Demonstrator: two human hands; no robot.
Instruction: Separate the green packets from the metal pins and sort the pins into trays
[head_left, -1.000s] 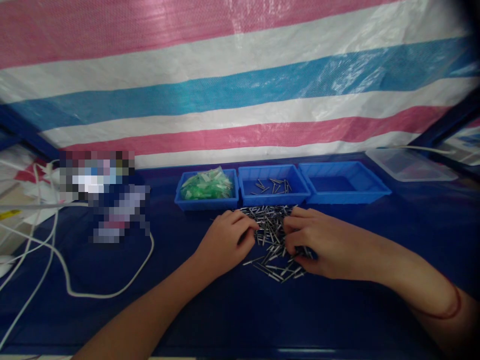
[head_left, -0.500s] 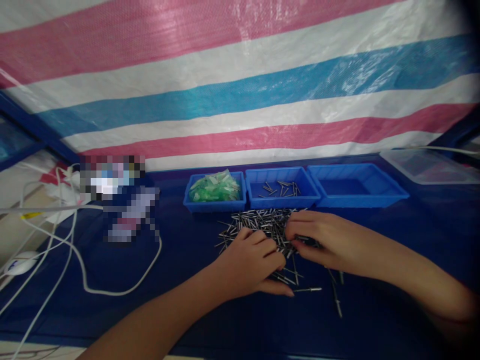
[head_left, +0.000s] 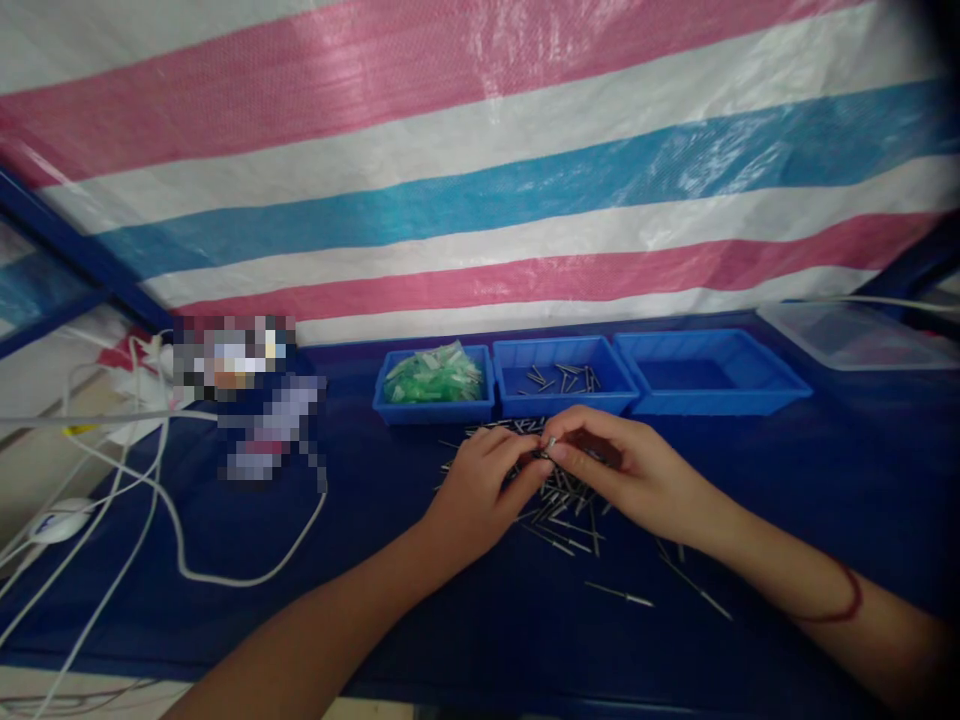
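Note:
A pile of thin metal blind rivets (head_left: 568,492) lies on the dark blue table, partly hidden under both hands. My left hand (head_left: 480,490) is closed over the pile, its thumb and fingertips pinched together. My right hand (head_left: 645,475) comes in from the right, its thumb and index finger closed at the same spot. Between the fingertips of both hands shows the silvery end of a blind rivet (head_left: 551,443); how many they hold cannot be made out. A loose rivet (head_left: 628,598) lies in front of the pile, and another (head_left: 697,588) is farther right.
Three blue trays stand behind the pile: the left tray (head_left: 427,412) with green-and-clear plastic packets (head_left: 435,375), the middle tray (head_left: 566,405) with several rivets, the right tray (head_left: 720,402). White cables (head_left: 161,500) and blurred items are at left. A clear plastic lid (head_left: 855,338) lies far right.
My left hand has lifted off the pile's front and closed. My right hand has moved left, so the fingertips meet over the pile. The loose rivets in front have shifted.

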